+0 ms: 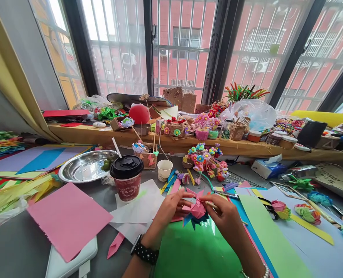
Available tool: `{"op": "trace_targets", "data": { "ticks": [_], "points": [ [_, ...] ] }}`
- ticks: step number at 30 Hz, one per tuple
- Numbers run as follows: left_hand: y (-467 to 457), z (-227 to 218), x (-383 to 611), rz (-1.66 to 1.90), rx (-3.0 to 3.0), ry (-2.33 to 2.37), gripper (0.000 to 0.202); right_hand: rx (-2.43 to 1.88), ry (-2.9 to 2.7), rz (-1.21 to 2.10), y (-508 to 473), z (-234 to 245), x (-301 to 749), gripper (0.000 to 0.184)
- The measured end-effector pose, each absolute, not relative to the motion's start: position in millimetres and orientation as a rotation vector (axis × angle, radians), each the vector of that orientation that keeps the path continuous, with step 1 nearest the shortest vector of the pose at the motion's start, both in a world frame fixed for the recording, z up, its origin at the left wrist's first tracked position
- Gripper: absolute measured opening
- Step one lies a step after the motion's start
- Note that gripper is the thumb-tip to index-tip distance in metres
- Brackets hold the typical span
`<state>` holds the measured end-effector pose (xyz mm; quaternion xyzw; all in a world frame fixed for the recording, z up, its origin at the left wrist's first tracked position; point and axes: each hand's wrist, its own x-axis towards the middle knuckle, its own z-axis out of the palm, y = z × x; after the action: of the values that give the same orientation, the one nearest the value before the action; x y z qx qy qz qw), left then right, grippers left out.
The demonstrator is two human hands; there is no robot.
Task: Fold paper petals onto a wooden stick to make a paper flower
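A folded paper flower (198, 209), pink on top with dark blue points beneath, is held above a glossy green sheet (194, 251). Its left side is gripped by my left hand (173, 206), whose fingers reach partly behind it. My right hand (225, 214) pinches a thin pale stick (212, 204), with the stick's tip against the flower's right side. Just behind the hands lie a pink paper strip (176, 187) and scissors (226, 194). A folded pink paper piece (115, 245) rests left of my watch-wearing wrist.
A lidded coffee cup (127, 183), a paper cup (164, 170) and a metal plate (84, 170) stand at left. Pink paper (71, 220) overlies a white device (70, 258). Fuzzy flowers (203, 156) stand behind; paper sheets (269, 220) and finished paper flowers (307, 213) lie right.
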<state>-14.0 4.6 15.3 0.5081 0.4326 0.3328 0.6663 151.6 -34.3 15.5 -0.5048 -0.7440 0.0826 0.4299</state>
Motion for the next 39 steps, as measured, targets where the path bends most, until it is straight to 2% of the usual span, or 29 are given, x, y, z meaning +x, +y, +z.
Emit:
{"op": "trace_targets", "data": {
  "ticks": [4, 14, 24, 33, 39],
  "points": [
    [6, 10, -14, 0.740, 1.095, 0.894, 0.039, -1.172, -1.896, 0.385, -37, 18, 151, 0.018],
    [-2, 11, -6, 0.846, 1.037, 0.656, 0.025, -1.136, -1.944, 0.404, -38, 19, 146, 0.018],
    [2, 4, -4, 0.893, 1.043, 0.827, 0.024, -1.152, -1.986, 0.397, -37, 18, 147, 0.018],
    [-1, 8, -2, 0.944, 0.934, 0.755, 0.022, -1.078, -1.986, 0.109, -36, 14, 140, 0.016],
    [-1, 9, -2, 0.970, 0.918, 0.739, 0.022, -1.059, -1.988, 0.122, -37, 17, 142, 0.018]
  ]
}}
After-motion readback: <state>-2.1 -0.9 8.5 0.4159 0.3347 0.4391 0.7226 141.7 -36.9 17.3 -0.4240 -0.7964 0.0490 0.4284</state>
